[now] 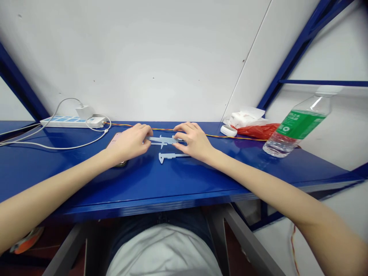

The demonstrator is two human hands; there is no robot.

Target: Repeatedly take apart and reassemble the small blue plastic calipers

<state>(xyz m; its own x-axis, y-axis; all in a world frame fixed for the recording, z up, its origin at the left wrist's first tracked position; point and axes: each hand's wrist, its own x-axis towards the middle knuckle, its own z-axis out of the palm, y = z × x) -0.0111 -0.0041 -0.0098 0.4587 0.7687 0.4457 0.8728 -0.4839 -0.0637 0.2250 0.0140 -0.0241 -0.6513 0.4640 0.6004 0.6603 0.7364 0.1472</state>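
A pale grey vernier caliper (168,140) spans the gap between my two hands, just above or on the blue tabletop. My left hand (134,138) pinches its left end, thumb and fingers closed. Fingers curled, my right hand (195,141) grips the caliper near its right part. A thin pale bar shows just under it by the left fingertips; I cannot tell whether it belongs to the same tool. Closer to me, a second pale caliper (170,156) lies flat, jaws to the left, its right end hidden by my right hand. A phone (116,138) lies partly under my left wrist.
A power strip (69,122) with a plugged-in charger (84,111) and white cables stands at the back left. Twisted wires (163,129) run along the wall. At right are a white oval device (229,130), a red plastic bag (257,131) and a tilted water bottle (300,124).
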